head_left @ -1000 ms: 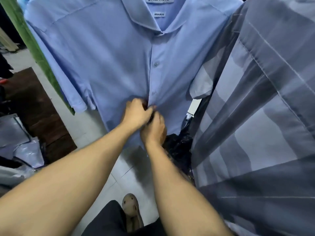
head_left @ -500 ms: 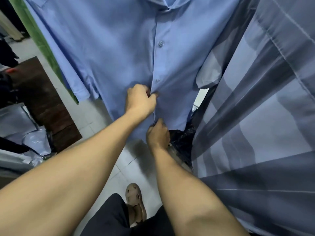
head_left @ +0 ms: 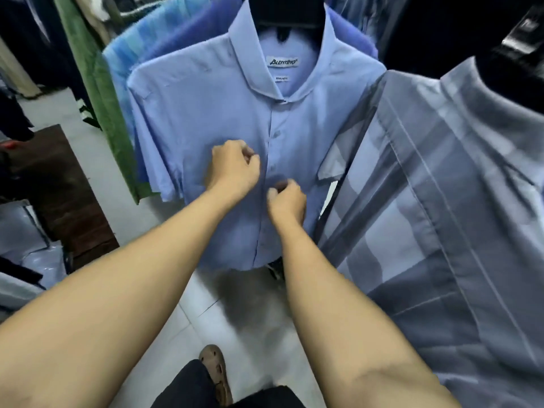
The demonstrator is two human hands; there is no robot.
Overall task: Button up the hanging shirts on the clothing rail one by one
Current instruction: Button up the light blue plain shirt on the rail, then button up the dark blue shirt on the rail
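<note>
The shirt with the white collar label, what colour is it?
The shirt is plain light blue, best seen in the head view.

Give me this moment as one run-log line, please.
light blue shirt: hanging, placket looks closed | left hand: fingers curled, empty, left of placket | right hand: fingers curled at placket, grip unclear

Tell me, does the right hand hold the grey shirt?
No, the right hand is in front of the blue shirt, apart from the grey shirt.

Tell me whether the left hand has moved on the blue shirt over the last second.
Yes. The left hand has shifted left off the blue shirt's placket, where it sat below the second button; it now lies beside that button.
</note>
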